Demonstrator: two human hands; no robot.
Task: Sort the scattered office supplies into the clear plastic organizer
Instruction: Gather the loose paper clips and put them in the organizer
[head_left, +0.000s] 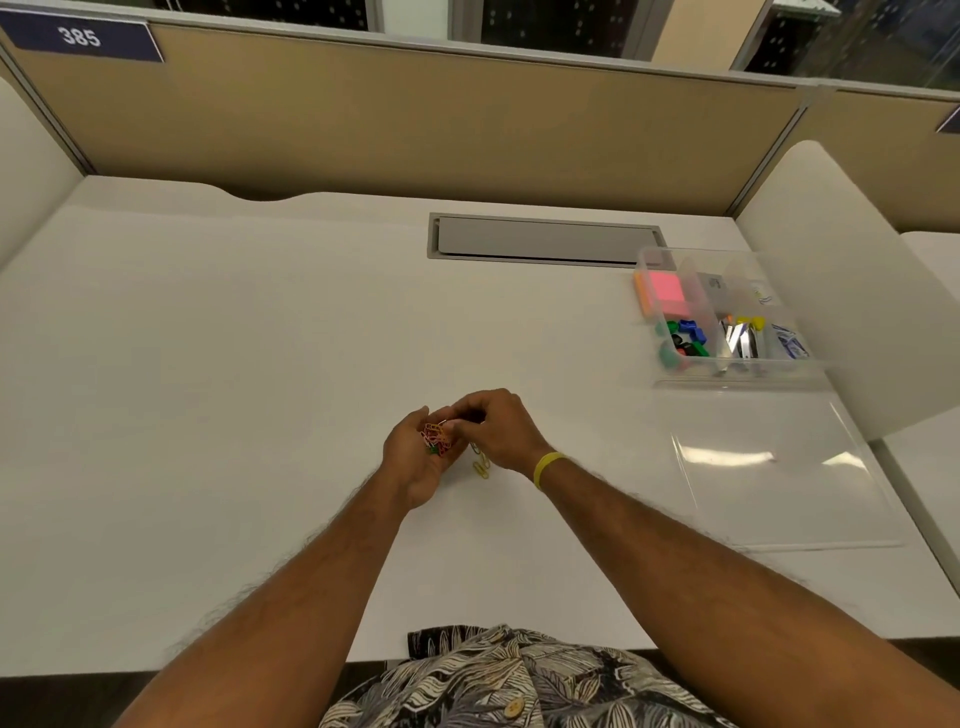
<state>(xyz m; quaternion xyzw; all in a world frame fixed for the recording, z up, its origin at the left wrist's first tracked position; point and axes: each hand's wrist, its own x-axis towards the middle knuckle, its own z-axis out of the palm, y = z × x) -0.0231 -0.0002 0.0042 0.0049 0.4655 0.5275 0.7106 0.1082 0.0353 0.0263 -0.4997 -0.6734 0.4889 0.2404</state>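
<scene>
At the middle of the white desk, the left hand lies cupped, its fingers curled round a bunch of coloured paper clips. The right hand, at its 3 o'clock, bends its fingertips onto the bunch and seems to pinch a clip, though the fingers hide the contact. Two yellow clips lie on the desk under the right hand, and the clear plastic organizer stands well apart at 2 o'clock, its lid flat before it.
</scene>
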